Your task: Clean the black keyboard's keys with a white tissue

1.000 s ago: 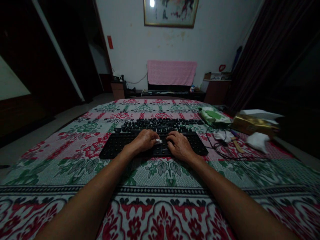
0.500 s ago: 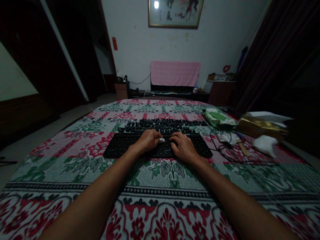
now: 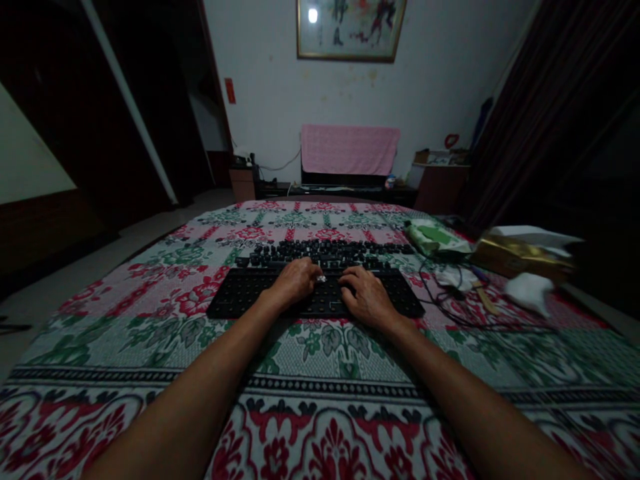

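A black keyboard [image 3: 240,295] lies on a floral bedspread [image 3: 320,347], with a heap of loose black keycaps [image 3: 325,252] just behind it. My left hand [image 3: 294,281] rests on the keyboard's middle, fingers curled in a pinch on a small white thing [image 3: 321,279] that I cannot name. My right hand [image 3: 367,295] sits beside it on the keys with its fingers curled down; whether they grip anything is hidden.
A black cable [image 3: 440,300] loops on the bedspread to the right. Beyond it lie a green packet [image 3: 435,237], a gold box [image 3: 520,257] and white tissue [image 3: 530,292]. A pink cloth [image 3: 350,149] covers a low stand at the far wall.
The view has shifted slightly; both hands stay at the keyboard's middle with only small finger movement.
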